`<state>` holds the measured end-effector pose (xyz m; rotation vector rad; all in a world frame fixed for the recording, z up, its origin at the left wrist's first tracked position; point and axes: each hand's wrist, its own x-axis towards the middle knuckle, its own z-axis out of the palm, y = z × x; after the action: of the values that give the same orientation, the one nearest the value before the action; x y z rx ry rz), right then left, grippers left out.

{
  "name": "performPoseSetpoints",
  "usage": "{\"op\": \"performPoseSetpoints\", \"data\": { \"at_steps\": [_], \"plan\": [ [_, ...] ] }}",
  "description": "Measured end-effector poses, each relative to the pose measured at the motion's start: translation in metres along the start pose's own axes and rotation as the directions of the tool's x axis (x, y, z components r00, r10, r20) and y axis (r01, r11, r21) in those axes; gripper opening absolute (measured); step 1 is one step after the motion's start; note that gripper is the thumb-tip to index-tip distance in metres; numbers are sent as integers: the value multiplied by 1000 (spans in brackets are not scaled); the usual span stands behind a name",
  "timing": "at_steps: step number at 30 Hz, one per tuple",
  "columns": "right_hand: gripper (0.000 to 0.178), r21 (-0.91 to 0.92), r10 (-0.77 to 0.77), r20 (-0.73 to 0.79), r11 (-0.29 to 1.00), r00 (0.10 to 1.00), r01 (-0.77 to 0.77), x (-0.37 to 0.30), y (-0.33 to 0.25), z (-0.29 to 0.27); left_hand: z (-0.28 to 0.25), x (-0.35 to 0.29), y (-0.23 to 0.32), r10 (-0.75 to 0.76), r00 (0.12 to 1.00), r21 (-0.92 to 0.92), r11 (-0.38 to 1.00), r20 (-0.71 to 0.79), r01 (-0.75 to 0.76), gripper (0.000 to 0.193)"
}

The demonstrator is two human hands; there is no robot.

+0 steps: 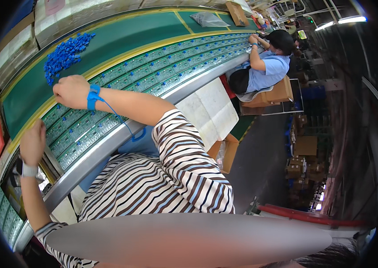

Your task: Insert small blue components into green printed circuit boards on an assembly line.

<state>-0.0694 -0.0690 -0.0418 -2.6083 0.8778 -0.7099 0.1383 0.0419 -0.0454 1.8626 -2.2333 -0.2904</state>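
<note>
"Three containers stood out, didn't they?"

"Yes. A clear bag point(209, 19) lay on the green worktop point(131, 44), its contents too blurred to name. Near it, toward the far end, sat a brown carton point(237, 14). An open box point(231, 154) below the line held something pale that I couldn't identify."

"And the blue pieces point(66, 54)?"

"Heaped loose on the worktop, just beyond the right hand point(71, 91). Rows of green circuit boards point(79, 135) ran alongside, dotted with similar blue parts."

"What were the hands doing?"

"The right one had its fingers curled, a blue wrist strap point(92, 97) behind it; I couldn't tell whether it pinched anything. The left hand point(33, 142) was raised by the near end of the rows, fingers bent together; its grip I couldn't tell either."

"The room?"

"A co-worker point(267, 64) in pale blue sat farther along, hands at the boards. Beyond a dark floor point(260, 147) were stacked cartons point(305, 147)."

"Edges?"

"Yellow tape point(184, 22) bordered the worktop, and a metal rail point(93, 159) separated boards from body. Green surface stretched between heap and bag; the two hands were apart."
</note>
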Motion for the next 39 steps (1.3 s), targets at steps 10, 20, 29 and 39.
{"op": "performPoseSetpoints", "data": {
  "at_steps": [10, 20, 29, 39],
  "plan": [
    [18, 116, 21, 116, 993, 993, -34, -38, -19, -15, 38, 113, 3, 23, 975, 10, 1000, -223, -21, 14],
    [19, 108, 22, 177, 993, 984, -42, -42, -18, -15, 49, 125, -15, 37, 973, -9, 999, -227, -40, 11],
    [16, 143, 9, 243, 989, 970, -45, -41, -25, -18, 38, 127, -8, -40, 980, 56, 997, -197, 52, 13],
    [14, 151, 14, 224, 987, 975, -48, -42, -30, -20, 33, 115, -19, 8, 967, 30, 1000, -254, 0, 12]
  ]
}}
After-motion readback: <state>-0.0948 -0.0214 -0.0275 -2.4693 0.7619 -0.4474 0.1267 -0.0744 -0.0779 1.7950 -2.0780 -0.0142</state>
